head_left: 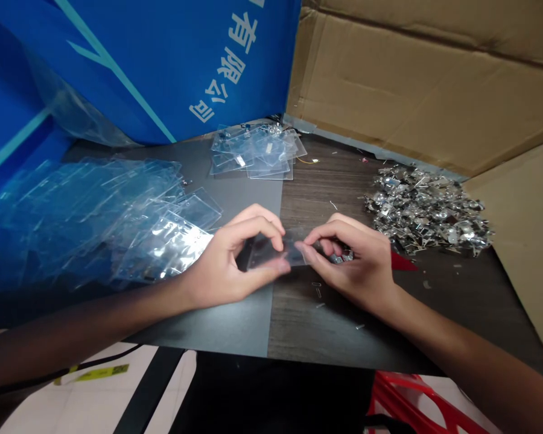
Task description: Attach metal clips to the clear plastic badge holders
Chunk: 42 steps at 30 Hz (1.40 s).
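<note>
Between my hands is a small clear plastic badge holder (265,252), slightly blurred. My left hand (226,265) grips its left part, thumb below and fingers curled over the top. At its right end, the thumb and forefinger of my right hand (357,253) are pinched together on the edge. Shiny metal bits (342,257) show beneath the curled fingers of my right hand; whether they are held or lie on the table cannot be made out. A large spread of overlapping clear badge holders (117,199) lies left of my left hand.
Behind my hands sits a smaller heap of clear holders with clips attached (256,154). A pile of metal clips with clear straps (428,208) lies at the right, a red piece (402,261) beside it. Blue sheeting (154,60) and cardboard (389,84) wall the table.
</note>
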Each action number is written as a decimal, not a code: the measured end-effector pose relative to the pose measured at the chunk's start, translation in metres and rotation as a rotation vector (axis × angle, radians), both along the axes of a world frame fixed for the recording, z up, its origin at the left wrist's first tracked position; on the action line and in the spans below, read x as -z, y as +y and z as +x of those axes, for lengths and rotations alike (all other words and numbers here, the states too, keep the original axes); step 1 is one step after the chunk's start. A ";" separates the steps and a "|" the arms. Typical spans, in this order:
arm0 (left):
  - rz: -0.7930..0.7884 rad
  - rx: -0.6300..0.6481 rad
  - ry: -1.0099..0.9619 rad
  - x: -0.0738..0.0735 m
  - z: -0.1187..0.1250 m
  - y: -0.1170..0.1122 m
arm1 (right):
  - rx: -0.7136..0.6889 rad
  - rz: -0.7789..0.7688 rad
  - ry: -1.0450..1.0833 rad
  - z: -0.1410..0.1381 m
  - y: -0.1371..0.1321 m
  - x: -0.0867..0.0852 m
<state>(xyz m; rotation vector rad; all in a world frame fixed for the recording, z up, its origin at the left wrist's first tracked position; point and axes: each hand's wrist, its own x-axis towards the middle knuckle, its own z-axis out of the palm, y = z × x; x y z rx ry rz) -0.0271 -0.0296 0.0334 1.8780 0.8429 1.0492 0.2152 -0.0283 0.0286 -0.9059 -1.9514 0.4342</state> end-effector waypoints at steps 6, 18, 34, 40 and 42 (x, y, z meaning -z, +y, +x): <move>-0.256 0.088 -0.028 0.000 -0.002 -0.003 | -0.069 0.356 -0.091 0.010 0.005 0.002; -0.717 0.135 -0.345 0.002 0.008 -0.005 | -0.324 0.160 -0.087 0.008 -0.003 0.007; -0.447 0.070 -0.279 0.004 -0.003 0.005 | -0.385 -0.839 0.434 -0.001 0.002 0.010; -0.489 0.067 -0.248 0.002 -0.002 0.007 | -0.414 -0.831 0.330 0.002 0.002 0.014; -0.500 0.066 -0.238 0.002 -0.002 0.008 | -0.399 -0.859 0.285 0.003 0.003 0.013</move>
